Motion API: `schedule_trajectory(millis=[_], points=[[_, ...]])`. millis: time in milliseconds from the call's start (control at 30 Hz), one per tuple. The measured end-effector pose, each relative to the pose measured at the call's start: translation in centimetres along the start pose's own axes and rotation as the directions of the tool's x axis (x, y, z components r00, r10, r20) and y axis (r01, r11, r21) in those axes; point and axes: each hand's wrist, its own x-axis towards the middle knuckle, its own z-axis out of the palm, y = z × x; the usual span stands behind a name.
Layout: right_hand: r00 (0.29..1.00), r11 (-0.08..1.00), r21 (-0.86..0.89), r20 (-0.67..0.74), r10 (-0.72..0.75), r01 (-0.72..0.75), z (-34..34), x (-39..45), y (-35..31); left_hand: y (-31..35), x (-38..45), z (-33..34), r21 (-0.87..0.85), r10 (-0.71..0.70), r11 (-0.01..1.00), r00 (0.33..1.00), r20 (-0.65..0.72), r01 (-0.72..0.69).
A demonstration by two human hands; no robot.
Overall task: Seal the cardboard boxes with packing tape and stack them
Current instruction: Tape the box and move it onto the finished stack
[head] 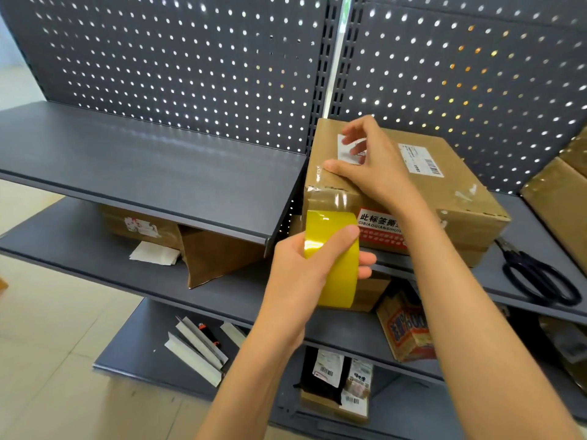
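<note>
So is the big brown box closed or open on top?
Closed. The cardboard box has flat top flaps, and the right hand presses tape over its edge.

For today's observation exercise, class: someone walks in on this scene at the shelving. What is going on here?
A person is taping a cardboard box that sits on a grey metal shelf. The left hand grips a yellow tape roll held at the box's near left corner, with a strip of tape running from the roll up over the edge. The right hand presses that tape down on the box top with straight fingers. Black scissors lie on the shelf to the right, untouched.
</note>
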Motion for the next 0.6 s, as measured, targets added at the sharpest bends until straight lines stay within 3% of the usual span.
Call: schedule_trajectory(millis=[100, 167, 267, 367, 600], points=[[0.985, 0.996, -0.056, -0.156, -0.080, 0.072, 0.3, -0.3, -0.6, -0.1, 0.2, 0.0, -0.011, 0.001, 1.000, 1.000, -0.012, -0.001], [0.972, 0.991, 0.043, -0.207, -0.114, 0.126, -0.1, -1.0, -1.2, -0.1, 0.2, 0.0, -0.014, 0.002, 1.000, 1.000, -0.016, -0.003], [0.992, 0.986, 0.113, 0.002, -0.126, 0.124, -0.6, -2.9, -2.2, -0.2, 0.6, -0.2, 0.003, 0.006, 1.000, 1.000, -0.015, -0.006], [0.958, 0.988, -0.079, 0.264, -0.111, 0.136, -0.3, -4.3, -2.7, -0.6, 0.7, -0.4, 0.026, 0.005, 1.000, 1.000, -0.011, -0.005], [0.904, 0.962, -0.256, 0.427, 0.027, 0.092, -0.8, -4.1, -3.0, -1.0, 0.6, -1.5, 0.107, 0.014, 0.994, 1.000, 0.000, -0.014]])
